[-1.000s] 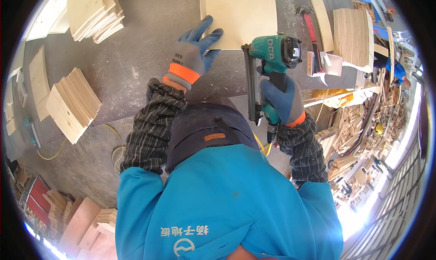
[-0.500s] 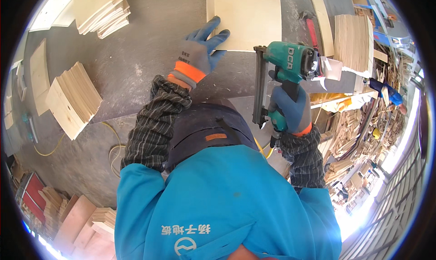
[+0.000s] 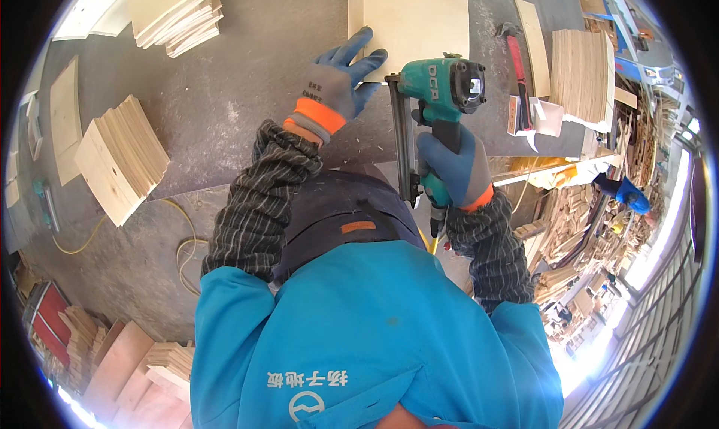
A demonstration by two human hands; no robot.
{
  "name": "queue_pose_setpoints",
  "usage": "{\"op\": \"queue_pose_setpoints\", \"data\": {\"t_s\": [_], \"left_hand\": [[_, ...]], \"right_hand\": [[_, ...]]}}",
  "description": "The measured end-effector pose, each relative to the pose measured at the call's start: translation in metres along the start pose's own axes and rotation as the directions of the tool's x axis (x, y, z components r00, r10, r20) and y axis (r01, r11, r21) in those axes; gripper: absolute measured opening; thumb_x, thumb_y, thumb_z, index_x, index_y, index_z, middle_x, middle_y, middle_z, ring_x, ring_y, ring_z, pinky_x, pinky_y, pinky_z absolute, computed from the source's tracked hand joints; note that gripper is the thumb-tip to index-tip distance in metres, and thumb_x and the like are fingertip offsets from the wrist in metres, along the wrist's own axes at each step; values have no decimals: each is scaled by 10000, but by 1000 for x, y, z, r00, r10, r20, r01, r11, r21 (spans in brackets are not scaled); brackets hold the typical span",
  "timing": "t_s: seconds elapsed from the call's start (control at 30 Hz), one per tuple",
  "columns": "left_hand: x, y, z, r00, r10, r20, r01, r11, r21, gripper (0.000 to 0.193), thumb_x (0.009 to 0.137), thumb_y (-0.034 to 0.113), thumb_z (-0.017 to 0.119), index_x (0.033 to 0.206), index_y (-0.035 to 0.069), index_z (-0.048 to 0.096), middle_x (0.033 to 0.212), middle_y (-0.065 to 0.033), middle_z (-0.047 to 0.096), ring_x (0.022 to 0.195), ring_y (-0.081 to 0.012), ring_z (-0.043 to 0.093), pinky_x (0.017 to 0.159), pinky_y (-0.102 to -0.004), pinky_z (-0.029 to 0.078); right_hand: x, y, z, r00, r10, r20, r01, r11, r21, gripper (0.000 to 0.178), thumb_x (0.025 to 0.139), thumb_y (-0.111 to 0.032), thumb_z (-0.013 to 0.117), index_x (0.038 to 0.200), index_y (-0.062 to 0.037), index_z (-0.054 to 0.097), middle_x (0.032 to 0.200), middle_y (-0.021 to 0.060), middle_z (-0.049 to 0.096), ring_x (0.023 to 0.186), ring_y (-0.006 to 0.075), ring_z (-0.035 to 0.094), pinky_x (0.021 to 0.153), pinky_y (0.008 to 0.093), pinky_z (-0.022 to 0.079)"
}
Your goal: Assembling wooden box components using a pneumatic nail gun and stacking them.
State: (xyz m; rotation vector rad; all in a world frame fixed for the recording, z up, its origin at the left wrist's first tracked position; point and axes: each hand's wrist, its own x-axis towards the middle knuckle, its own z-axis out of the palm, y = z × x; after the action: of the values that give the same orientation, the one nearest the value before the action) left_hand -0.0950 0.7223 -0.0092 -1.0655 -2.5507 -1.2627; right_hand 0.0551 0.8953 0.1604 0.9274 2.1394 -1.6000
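Observation:
My left hand (image 3: 341,77), in a blue and grey glove with an orange cuff, reaches to the near left corner of a pale wooden box (image 3: 412,20). Its fingers are spread, with the fingertips resting on the wood. Wrapped round the handle of a teal nail gun (image 3: 438,88) is my right hand (image 3: 458,163), gloved alike. The gun's long dark magazine points back toward me, and its nose sits at the box's near edge. Whether the nose touches the wood I cannot tell.
Stacks of thin boards stand at the left (image 3: 123,159), far left (image 3: 176,13) and right (image 3: 583,77). A red-handled hammer (image 3: 517,69) lies right of the box. Another nail gun (image 3: 46,204) lies at the far left. A yellow hose (image 3: 180,245) loops on the floor. Someone in blue (image 3: 629,194) is far right.
My right hand has brought the nail gun leftward to the box's near edge. My left hand has kept its place on the corner of the wood.

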Motion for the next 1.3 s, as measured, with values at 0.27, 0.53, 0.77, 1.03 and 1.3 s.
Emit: {"op": "queue_pose_setpoints", "data": {"t_s": [0.27, 0.53, 0.77, 1.03, 1.3], "left_hand": [[-1, -2, 2, 1000, 0, 14, 0, 1000, 10, 542, 856, 240, 901, 1379, 273, 763, 1643, -78, 564, 1278, -365, 701, 1081, -482, 575], [1, -4, -3, 1000, 7, 27, -7, 1000, -7, 521, 877, 228, 881, 1384, 251, 763, 1643, -83, 561, 1316, -361, 677, 1096, -486, 558], [-1, -2, -2, 1000, 17, 20, -18, 1000, 8, 534, 878, 236, 880, 1396, 258, 754, 1645, -81, 557, 1306, -358, 682, 1086, -489, 558], [-2, -5, -1, 999, -9, 47, 7, 999, 41, 527, 877, 273, 891, 1388, 257, 762, 1645, -72, 560, 1279, -349, 696, 1092, -488, 552], [13, 4, -20, 994, 31, 105, -32, 999, 10, 513, 859, 197, 883, 1360, 198, 772, 1604, -157, 588, 1230, -385, 717, 1055, -471, 583]], "right_hand": [[-2, -7, 5, 1000, 2, -8, -2, 1000, -21, 488, 964, -220, 669, 1370, 50, 671, 773, 34, 653, 672, 122, 630, 628, 299, 508], [-1, -6, 7, 1000, -1, 2, 1, 1000, 15, 504, 963, -221, 672, 1391, 47, 664, 800, 39, 655, 680, 130, 637, 636, 303, 518], [-3, -7, 5, 1000, 5, 20, -6, 1000, 20, 511, 962, -209, 674, 1399, 55, 656, 826, 39, 654, 683, 128, 628, 645, 308, 530], [-10, -9, -4, 1000, 1, -16, 0, 999, 48, 417, 973, -249, 662, 1278, 32, 704, 829, 27, 649, 676, 112, 610, 627, 271, 484], [5, 33, -95, 909, -31, -416, -2, 997, -79, 350, 949, -271, 751, 1149, 16, 739, 832, 56, 734, 783, 123, 686, 728, 341, 553]]}}
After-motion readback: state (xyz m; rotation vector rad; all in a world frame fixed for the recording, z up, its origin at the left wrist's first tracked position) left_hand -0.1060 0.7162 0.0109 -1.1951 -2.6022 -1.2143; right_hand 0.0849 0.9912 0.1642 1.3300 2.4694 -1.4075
